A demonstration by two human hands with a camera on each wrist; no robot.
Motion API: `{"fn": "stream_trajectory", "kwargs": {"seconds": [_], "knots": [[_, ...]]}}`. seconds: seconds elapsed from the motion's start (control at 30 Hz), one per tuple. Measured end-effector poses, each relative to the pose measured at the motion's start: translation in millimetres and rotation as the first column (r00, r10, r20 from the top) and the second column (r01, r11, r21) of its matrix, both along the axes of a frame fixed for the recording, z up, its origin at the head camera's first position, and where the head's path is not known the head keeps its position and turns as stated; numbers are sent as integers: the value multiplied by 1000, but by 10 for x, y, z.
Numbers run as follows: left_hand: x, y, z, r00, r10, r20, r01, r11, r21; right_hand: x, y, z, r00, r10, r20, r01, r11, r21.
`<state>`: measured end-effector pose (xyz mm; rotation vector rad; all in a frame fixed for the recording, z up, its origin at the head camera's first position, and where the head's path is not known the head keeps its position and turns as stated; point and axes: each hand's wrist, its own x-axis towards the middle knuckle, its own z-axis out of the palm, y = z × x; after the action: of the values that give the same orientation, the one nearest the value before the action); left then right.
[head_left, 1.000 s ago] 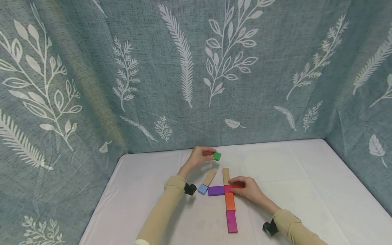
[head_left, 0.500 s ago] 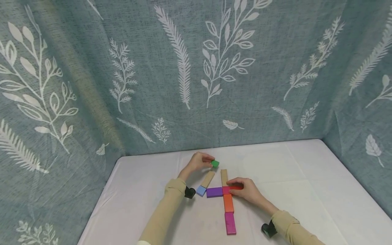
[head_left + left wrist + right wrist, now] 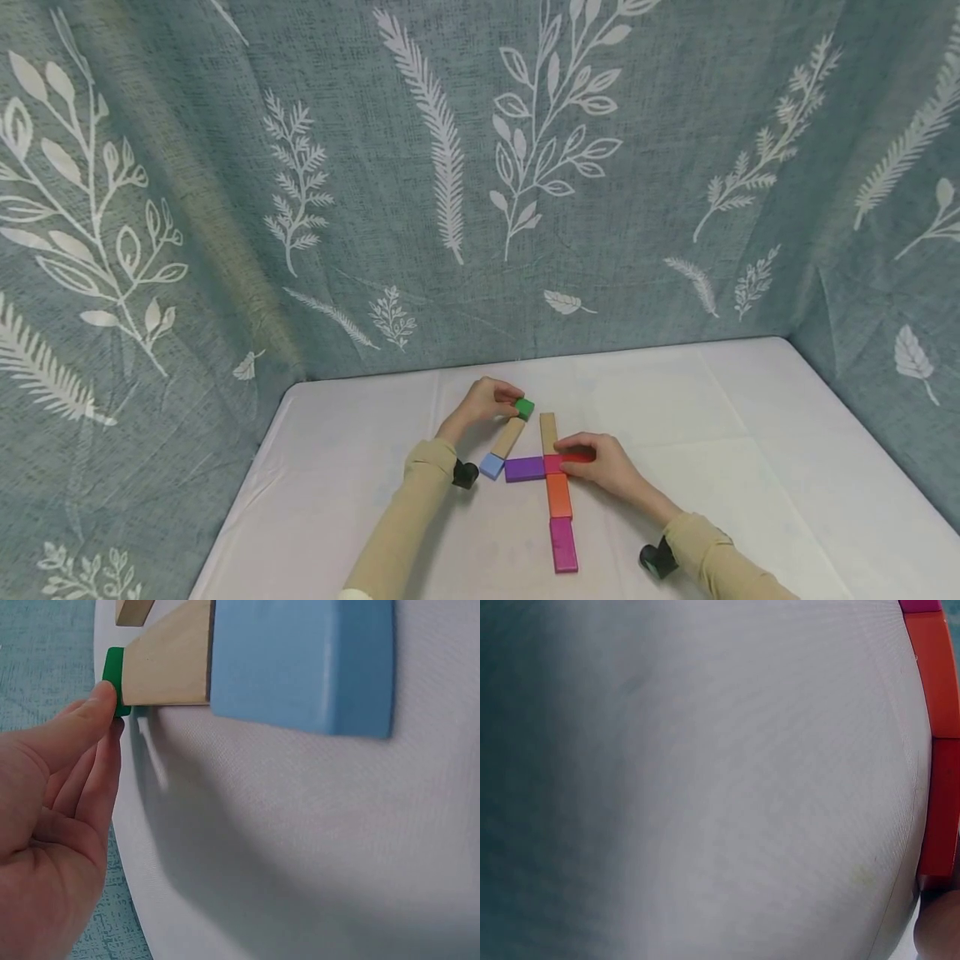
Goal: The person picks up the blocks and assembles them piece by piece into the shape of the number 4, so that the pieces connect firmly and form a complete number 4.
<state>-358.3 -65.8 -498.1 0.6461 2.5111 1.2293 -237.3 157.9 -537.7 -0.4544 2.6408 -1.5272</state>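
Observation:
In the head view my left hand [image 3: 483,402] pinches a small green block [image 3: 524,408] between thumb and fingers. In the left wrist view the green block [image 3: 114,675] meets the end of a plain wood block [image 3: 171,656], whose other end touches a light blue block [image 3: 300,667]. My right hand [image 3: 609,468] has its thumb and index finger around a red block [image 3: 577,457], which its fingers partly cover. This red block lies against a pinkish-red square block [image 3: 552,464]. A fingertip [image 3: 939,930] shows in the right wrist view.
From the pinkish-red square, a purple block [image 3: 524,469] extends left, another plain wood block [image 3: 549,432] away, and an orange block [image 3: 558,496] nearer, followed by a magenta block [image 3: 564,545]. A white cloth [image 3: 712,442] covers the table. Patterned teal fabric [image 3: 450,317] hangs behind.
My left hand has brought the green block nearer, from beyond the angled wood block to that block's far end. The right hand stays at the red block.

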Motion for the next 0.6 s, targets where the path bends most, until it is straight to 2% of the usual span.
{"fn": "stream_trajectory", "kwargs": {"seconds": [0.3,0.6], "knots": [[-7,-16,-18,1000,-3,7,4,999,-32,4,-9,-10,1000,-3,-1,3,1000,-8],[-27,-25,-16,999,-17,48,20,999,-47,8,-11,-19,1000,-10,-1,10,1000,-5]]}}
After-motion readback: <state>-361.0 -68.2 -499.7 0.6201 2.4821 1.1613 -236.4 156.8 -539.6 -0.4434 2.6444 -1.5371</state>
